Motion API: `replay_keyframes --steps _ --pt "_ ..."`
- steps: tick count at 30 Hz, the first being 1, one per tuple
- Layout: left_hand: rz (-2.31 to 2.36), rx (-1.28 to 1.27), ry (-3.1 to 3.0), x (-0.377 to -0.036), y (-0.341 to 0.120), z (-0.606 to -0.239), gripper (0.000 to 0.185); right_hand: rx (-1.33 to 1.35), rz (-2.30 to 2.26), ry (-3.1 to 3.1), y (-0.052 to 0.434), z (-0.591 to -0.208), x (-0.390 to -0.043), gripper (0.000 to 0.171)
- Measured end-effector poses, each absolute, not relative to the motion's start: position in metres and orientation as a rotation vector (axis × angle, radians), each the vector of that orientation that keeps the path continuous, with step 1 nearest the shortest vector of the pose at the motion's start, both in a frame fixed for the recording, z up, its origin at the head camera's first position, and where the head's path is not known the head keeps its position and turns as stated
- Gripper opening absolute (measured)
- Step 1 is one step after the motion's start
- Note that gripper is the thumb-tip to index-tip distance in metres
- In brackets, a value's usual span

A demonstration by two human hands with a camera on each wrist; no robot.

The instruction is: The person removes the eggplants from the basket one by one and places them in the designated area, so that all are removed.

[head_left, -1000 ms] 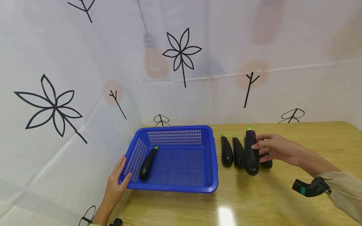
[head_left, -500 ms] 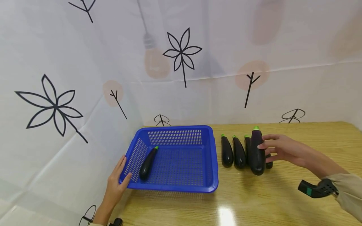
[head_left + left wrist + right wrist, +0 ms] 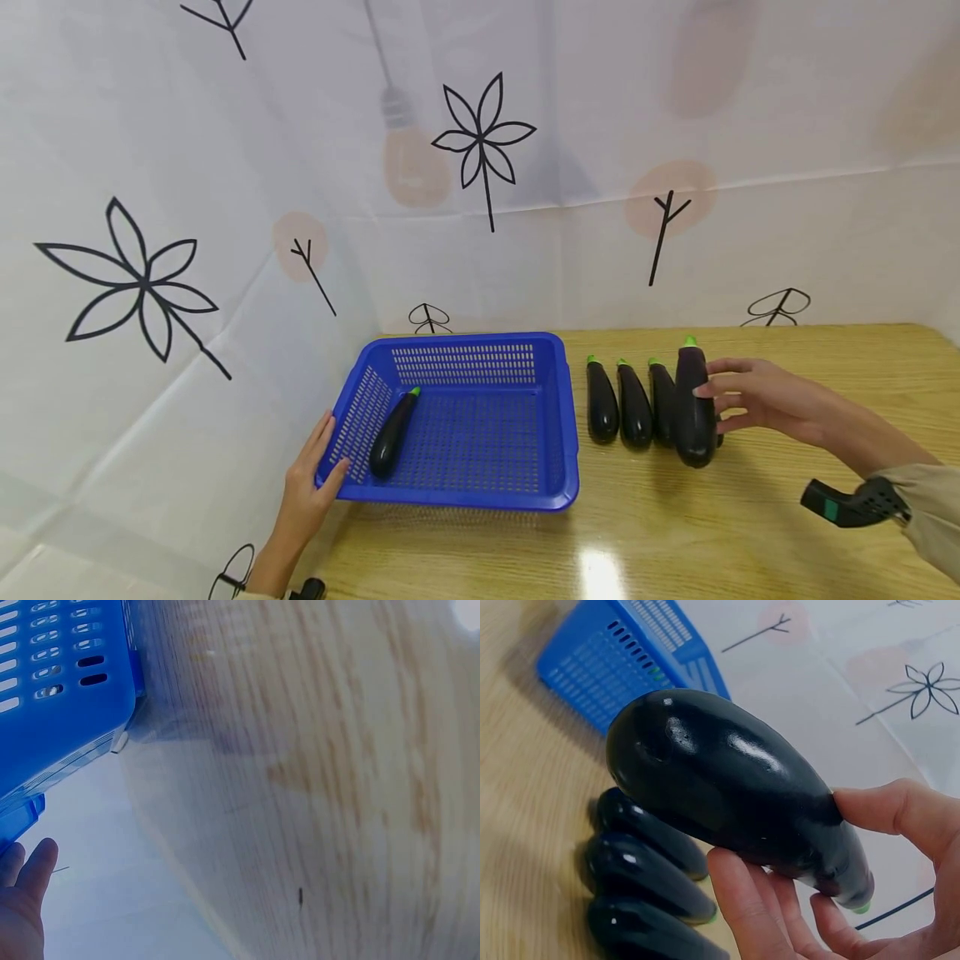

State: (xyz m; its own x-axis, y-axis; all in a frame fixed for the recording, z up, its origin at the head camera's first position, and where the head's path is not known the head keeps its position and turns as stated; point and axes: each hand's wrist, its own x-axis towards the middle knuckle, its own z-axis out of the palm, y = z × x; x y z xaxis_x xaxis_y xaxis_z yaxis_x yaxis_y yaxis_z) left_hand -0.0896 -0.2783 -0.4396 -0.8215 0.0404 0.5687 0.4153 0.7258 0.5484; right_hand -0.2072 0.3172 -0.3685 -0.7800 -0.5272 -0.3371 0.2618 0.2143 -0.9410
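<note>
My right hand (image 3: 772, 398) pinches a dark purple eggplant (image 3: 696, 417) between thumb and fingers, its green stem end up. The right wrist view shows the held eggplant (image 3: 720, 772) close up, above other eggplants (image 3: 649, 874) on the table. In the head view a row of eggplants (image 3: 602, 404) lies right of the blue basket (image 3: 457, 498); one is mostly hidden behind the held one. Inside the basket at left lies a single eggplant (image 3: 393, 435). My left hand (image 3: 306, 479) rests on the basket's near left corner, fingers fairly straight along the left rim and thumb at the front rim.
The wooden table (image 3: 465, 554) runs along a white printed cloth (image 3: 562, 275) at the back and left. A black device (image 3: 853, 503) is strapped at the right wrist, and another dark one shows at the left wrist.
My right hand has moved rightward with the held eggplant, passing in front of the row and uncovering the third eggplant. The left hand and basket have stayed still.
</note>
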Motion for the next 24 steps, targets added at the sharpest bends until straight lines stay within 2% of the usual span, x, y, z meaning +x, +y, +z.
replay_keyframes --steps 5,12,17,24 --pt "-0.923 -0.353 -2.391 -0.090 -0.278 -0.440 0.067 -0.254 -1.617 1.872 0.323 -0.371 -0.208 0.073" --pt "-0.921 -0.335 -2.389 -0.082 -0.261 -0.420 0.062 -0.223 -1.584 1.919 0.326 -0.373 -0.209 0.076" --pt "-0.925 -0.349 -2.390 -0.089 -0.277 -0.439 0.066 -0.192 -1.579 1.934 0.328 -0.373 -0.209 0.076" --pt "-0.915 -0.370 -2.390 -0.088 -0.278 -0.438 0.067 -0.195 -1.559 1.938 0.334 -0.377 -0.213 0.079"
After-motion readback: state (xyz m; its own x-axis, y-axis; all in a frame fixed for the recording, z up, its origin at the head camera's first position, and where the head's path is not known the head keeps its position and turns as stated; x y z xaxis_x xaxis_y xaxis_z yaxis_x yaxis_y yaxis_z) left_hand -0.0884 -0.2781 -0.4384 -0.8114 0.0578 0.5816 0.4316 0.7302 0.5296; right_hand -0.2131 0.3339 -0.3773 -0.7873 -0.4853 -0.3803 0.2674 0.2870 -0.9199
